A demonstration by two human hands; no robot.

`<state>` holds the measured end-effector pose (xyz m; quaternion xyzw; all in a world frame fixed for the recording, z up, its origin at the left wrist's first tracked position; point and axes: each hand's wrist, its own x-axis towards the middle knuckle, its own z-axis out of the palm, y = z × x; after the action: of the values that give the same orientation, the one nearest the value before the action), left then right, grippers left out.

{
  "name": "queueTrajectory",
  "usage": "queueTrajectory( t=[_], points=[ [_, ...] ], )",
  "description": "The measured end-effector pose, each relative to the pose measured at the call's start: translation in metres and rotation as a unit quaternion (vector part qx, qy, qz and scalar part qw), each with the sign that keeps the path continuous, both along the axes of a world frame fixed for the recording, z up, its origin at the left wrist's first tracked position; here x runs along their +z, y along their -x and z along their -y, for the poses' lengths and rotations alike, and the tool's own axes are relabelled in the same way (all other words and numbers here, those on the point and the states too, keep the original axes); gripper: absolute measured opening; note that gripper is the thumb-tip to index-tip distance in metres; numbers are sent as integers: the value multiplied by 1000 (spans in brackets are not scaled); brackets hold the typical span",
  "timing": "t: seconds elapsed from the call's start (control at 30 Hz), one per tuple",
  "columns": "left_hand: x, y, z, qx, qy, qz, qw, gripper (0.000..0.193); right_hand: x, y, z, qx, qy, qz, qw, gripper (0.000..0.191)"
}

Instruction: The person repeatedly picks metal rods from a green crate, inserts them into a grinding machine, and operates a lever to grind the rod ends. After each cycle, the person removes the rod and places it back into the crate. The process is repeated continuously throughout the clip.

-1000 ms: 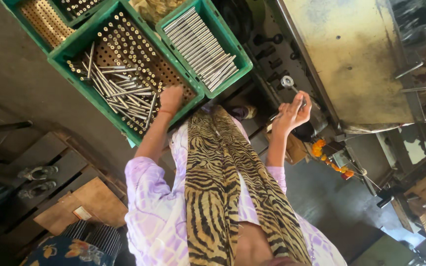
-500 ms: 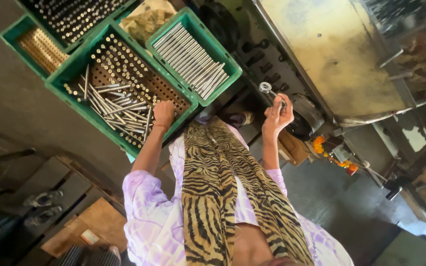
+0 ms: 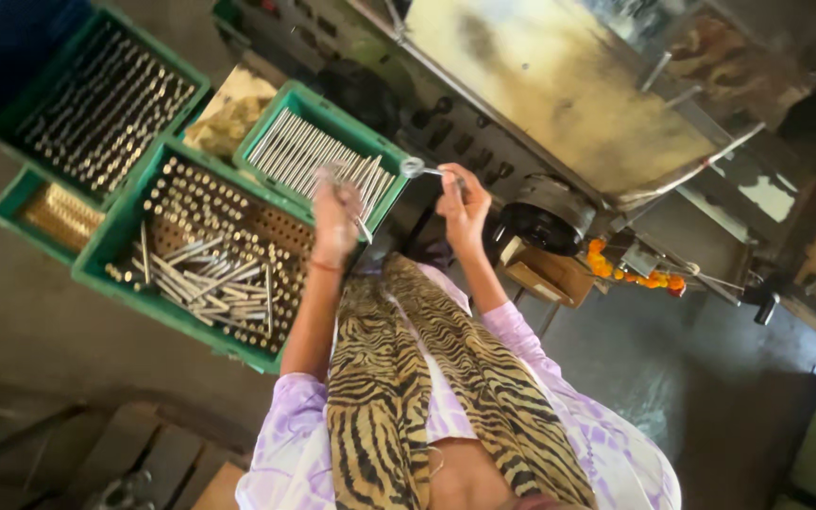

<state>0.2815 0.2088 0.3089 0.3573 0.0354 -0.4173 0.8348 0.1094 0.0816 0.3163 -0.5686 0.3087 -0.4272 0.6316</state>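
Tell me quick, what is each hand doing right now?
Left hand: closed on a thin metal rod.
Right hand: closed on a small ring-ended metal tool.

Orange flowers [image 3: 637, 276] lie beside a black motor [image 3: 542, 227].

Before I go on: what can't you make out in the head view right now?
- Left hand: motion-blurred; its rod shows only below the fingers.
- Right hand: the ring-ended tool is too small to identify.
- Green crate at top left: cut by the frame edge.
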Motion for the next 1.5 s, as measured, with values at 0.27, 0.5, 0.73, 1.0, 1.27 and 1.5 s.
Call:
queueTrajectory(
  t=[0.27, 0.5, 0.73, 1.0, 1.27, 1.5],
  points=[
    [20, 49, 38, -205, -10, 300, 932, 43, 11, 5, -7, -32, 64, -22, 997, 25],
    [21, 63, 55, -211, 36, 281, 936, 36, 16, 25, -10, -10, -33, 82, 996, 19],
    [48, 50, 43, -122, 54, 694, 707, 29, 25, 50, -10, 67, -347, 89, 931, 24],
    [69, 35, 55, -106, 89, 763, 632, 29, 15, 58, 19, 193, -453, 141, 859, 53],
    [82, 47, 73, -380, -82, 180, 904, 15, 37, 63, 35, 34, 492, -177, 852, 13],
    [94, 82, 60, -195, -10, 417, 887, 19, 53, 70, 33, 22, 521, -146, 841, 23]
  ],
)
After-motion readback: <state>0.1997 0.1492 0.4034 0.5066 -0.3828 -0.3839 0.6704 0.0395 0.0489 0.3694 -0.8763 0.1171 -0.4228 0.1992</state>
